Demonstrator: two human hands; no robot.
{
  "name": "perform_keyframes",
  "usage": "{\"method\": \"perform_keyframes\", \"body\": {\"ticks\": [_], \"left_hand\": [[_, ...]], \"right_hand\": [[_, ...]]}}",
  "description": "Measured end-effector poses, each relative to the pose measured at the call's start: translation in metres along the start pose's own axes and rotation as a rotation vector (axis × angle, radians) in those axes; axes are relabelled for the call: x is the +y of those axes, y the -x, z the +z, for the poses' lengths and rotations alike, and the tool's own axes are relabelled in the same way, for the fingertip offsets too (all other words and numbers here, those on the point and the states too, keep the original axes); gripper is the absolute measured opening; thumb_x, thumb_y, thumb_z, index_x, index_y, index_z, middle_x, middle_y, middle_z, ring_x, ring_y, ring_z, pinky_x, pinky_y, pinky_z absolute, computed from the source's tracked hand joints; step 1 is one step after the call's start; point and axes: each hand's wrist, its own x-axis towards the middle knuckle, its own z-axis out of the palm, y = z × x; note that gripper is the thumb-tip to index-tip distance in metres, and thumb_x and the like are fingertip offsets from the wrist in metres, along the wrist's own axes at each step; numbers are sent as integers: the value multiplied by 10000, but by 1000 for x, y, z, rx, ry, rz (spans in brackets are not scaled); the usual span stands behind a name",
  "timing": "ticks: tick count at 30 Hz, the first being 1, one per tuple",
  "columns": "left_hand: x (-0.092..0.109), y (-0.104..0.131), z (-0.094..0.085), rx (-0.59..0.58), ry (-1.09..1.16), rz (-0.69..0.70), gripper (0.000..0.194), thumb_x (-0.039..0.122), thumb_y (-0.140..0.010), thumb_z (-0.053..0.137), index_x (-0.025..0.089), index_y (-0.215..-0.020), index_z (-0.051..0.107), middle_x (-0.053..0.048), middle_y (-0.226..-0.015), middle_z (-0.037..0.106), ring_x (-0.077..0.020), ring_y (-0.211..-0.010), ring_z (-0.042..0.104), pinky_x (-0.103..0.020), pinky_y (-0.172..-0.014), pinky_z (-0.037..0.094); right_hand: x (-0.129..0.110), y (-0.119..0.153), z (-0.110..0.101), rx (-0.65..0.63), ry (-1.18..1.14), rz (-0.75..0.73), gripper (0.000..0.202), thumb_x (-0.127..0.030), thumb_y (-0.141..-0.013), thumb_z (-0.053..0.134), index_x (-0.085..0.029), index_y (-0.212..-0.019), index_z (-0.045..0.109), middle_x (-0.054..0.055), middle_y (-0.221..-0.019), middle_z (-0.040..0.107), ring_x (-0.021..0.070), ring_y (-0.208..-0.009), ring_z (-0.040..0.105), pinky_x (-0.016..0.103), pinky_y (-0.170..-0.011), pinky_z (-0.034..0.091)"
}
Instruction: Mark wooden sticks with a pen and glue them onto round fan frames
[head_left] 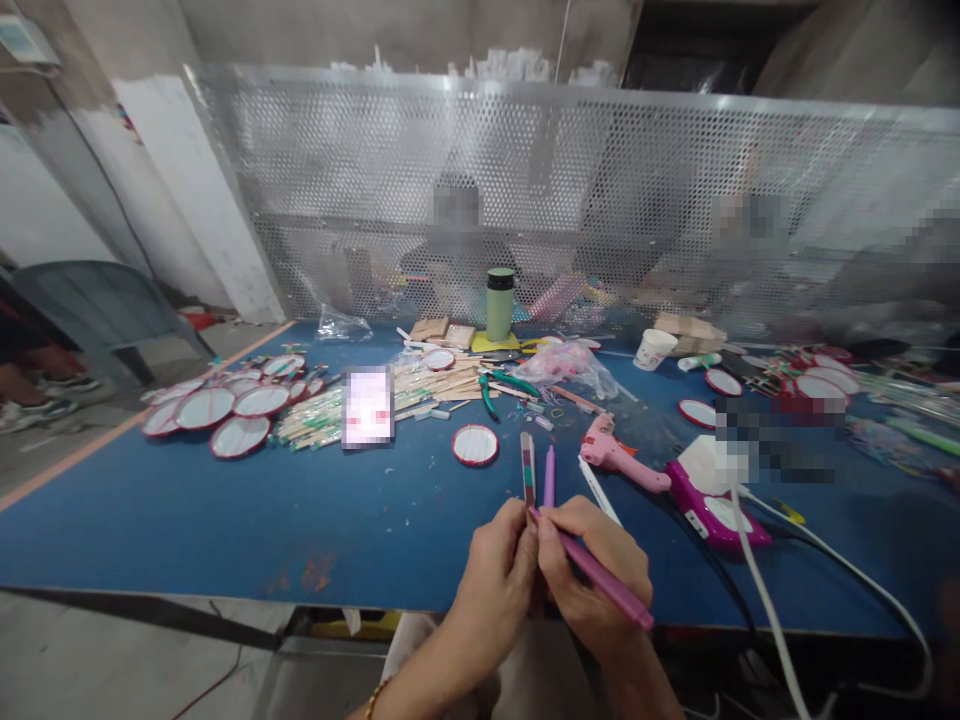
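Note:
My left hand (495,565) is closed on a flat wooden craft stick (528,470) that carries maroon, teal and purple bands. My right hand (592,570) grips a pink-purple marker (611,585), its tip against or close to the stick near my left fingertips. Just beyond the hands lies a purple marker (550,478) on the blue table (337,525). A white pen (598,490) rests to the right of it. Farther off sits a round white disc (475,445) with a red rim.
A pink glue gun (626,465) and a magenta box (705,520) with cables lie on the right. Red-rimmed discs (240,437) and wooden sticks (442,385) are piled left and behind, near a lit phone (367,405). A green bottle (499,308) stands before a perforated metal screen (360,170).

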Motion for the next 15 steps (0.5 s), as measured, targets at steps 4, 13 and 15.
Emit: {"method": "perform_keyframes", "body": {"ticks": [4, 13, 15], "left_hand": [[1, 0, 0, 4, 1, -10, 357, 491, -936, 456, 197, -735, 468, 29, -638, 511, -110, -583, 440, -214, -552, 376], [4, 1, 2, -49, 88, -39, 364, 530, -939, 436, 218, -752, 437, 57, -547, 489, -96, -454, 420, -209, -462, 345], [4, 0, 2, -49, 83, -35, 358, 519, -941, 434, 218, -748, 432, 56, -546, 490, -94, -457, 417, -207, -460, 342]], "right_hand": [[1, 1, 0, 9, 31, 32, 117, -105, -887, 593, -183, -815, 644, 0, -638, 654, 111, -547, 624, 221, -528, 506], [0, 1, -3, 2, 19, 33, 137, -116, -890, 587, -185, -785, 643, -6, -617, 644, 107, -523, 612, 215, -514, 493], [0, 1, -2, 9, 23, 33, 138, -113, -889, 588, -186, -786, 643, -9, -614, 641, 107, -520, 610, 214, -510, 492]]}}
